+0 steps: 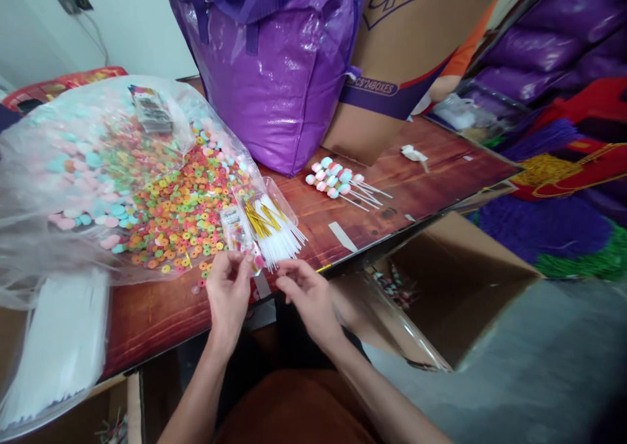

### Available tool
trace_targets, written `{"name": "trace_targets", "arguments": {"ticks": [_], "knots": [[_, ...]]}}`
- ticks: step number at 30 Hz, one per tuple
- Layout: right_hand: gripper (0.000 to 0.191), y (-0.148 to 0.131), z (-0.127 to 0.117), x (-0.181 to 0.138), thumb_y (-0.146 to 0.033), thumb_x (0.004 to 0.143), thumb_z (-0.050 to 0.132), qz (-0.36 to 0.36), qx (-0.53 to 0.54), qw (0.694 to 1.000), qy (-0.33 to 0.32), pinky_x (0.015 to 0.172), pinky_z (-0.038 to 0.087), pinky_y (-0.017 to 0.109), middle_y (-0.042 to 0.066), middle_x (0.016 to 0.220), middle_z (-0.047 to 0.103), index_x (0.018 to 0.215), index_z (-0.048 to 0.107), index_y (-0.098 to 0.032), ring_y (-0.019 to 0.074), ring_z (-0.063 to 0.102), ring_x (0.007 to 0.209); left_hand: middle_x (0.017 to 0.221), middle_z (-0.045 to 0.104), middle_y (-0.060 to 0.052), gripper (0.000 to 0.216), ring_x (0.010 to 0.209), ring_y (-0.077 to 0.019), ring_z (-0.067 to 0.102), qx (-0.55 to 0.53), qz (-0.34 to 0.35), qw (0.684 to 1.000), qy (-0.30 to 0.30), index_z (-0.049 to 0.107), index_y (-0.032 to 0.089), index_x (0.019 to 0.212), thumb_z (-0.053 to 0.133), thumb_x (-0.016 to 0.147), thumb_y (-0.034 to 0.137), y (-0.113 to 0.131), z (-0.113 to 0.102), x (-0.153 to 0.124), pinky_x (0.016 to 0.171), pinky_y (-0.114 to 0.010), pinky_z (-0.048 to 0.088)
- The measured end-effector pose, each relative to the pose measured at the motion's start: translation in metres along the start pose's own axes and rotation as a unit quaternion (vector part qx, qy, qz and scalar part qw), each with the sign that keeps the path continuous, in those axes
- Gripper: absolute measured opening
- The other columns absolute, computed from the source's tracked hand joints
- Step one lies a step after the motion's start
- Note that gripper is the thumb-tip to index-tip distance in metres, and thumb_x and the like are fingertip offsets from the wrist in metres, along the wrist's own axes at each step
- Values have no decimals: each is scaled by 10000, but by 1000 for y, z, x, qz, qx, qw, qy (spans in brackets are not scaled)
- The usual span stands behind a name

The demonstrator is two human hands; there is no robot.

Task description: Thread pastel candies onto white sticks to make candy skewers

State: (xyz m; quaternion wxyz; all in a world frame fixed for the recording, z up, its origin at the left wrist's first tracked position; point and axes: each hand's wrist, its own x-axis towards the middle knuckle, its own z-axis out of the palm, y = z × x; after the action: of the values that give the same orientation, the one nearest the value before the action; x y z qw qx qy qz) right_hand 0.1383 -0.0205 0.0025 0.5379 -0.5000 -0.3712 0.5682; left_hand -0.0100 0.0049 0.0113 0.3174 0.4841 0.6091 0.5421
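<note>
The left hand (228, 287) is pinching the lower end of a small clear candy packet (238, 235) between thumb and fingertips, the packet rising just above it over the edge of the wooden desk (416, 183). The right hand (306, 294) is hovering just beside the left, its fingers curled loosely and its fingertips touching the loose ends of a bundle of white sticks (279, 238); whether it is actually gripping a stick is too small to tell. The sticks are fanning out of a clear tray (274, 199) together with gold twist ties (259, 219), directly above both hands. Farther up and to the left of the left hand, a big clear plastic bag (73, 170) is spilling colourful ring candies (181, 202) onto the desk. Up and to the right of the right hand, finished marshmallow lollipops (336, 179) are lying in a small heap. Behind them a purple bag (274, 72) is leaning near a cardboard carton (416, 46). Right of the right hand, below the desk edge, an open cardboard box (460, 287) is standing.
</note>
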Motion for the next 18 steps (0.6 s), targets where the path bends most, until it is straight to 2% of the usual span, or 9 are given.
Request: {"name": "trace_targets", "arguments": {"ticks": [3,6,8,10,12,14,16,18], "knots": [[220,-3,24,7,-342,757,776,-14,5,1000,5,586,441,252,5,784,675,912,737,-192,131,541,649,750,598,2,212,695,-129,584,-28,-5,1000,1,595,193,789,704,835,369,0,9,-19,659,-237,471],[163,-5,32,10,-343,817,714,-41,7,999,0,608,432,251,1,739,655,832,737,-182,128,531,654,728,589,14,251,652,-114,559,-88,-42,995,29,590,193,790,737,811,396,-1,14,-32,617,-225,458],[206,-6,32,10,-351,820,706,-33,34,999,4,563,390,240,-24,645,588,714,681,-177,109,472,591,658,557,36,283,585,-92,510,-153,-90,984,25,580,190,770,744,811,417,0,15,-37,577,-211,436],[297,-7,32,11,-371,790,728,-5,73,997,10,509,334,234,-52,558,496,612,582,-183,93,396,526,635,557,36,306,564,-79,493,-250,-168,953,-18,603,178,762,738,817,447,4,17,-40,573,-204,437],[349,-7,31,13,-382,772,740,8,86,996,7,502,319,235,-60,540,463,578,520,-190,90,373,516,743,641,1,302,633,-83,555,-355,-246,900,-52,667,167,824,769,789,449,9,19,-39,628,-211,477],[354,-7,30,15,-378,782,733,-8,68,998,-2,525,323,236,-57,559,456,582,510,-190,94,376,542,927,706,-28,319,758,-103,626,-426,-291,857,-24,711,185,925,836,722,397,12,19,-33,695,-223,512],[372,-5,27,15,-375,800,723,-29,37,999,-9,544,308,236,-59,574,420,577,491,-187,93,355,569,970,718,-20,338,797,-107,643,-446,-298,843,28,724,201,927,886,655,318,12,17,-25,702,-215,517],[420,-3,24,14,-395,825,699,-36,9,999,-7,543,278,240,-62,572,360,559,447,-189,93,316,575,869,708,-2,328,720,-88,620,-433,-297,850,51,727,183,861,911,606,278,11,15,-18,652,-195,502]]}}
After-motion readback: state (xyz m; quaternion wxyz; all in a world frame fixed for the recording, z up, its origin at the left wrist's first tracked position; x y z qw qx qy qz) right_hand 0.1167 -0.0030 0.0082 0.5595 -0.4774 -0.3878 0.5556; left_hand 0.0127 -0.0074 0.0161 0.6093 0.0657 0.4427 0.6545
